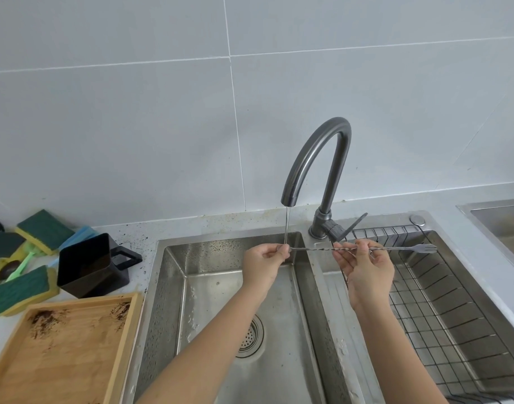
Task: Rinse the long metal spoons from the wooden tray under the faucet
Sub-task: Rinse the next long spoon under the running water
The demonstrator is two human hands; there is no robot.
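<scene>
A long twisted metal spoon (314,249) with a small fork at its right end lies level across the sink divider, held at both ends. My left hand (264,262) pinches its left end, the bowl hidden in my fingers, right under the thin water stream from the grey faucet (317,158). My right hand (366,268) grips the twisted shaft nearer the fork tip, over the right basin. The wooden tray (124,339) sits at the lower left with dark smears and no spoons visible on it.
The left sink basin (174,287) has a round drain strainer (250,335). A black wire rack (442,310) fills the right basin. A black square container (86,263) and several green-yellow sponges (22,287) lie on the counter left of the sink.
</scene>
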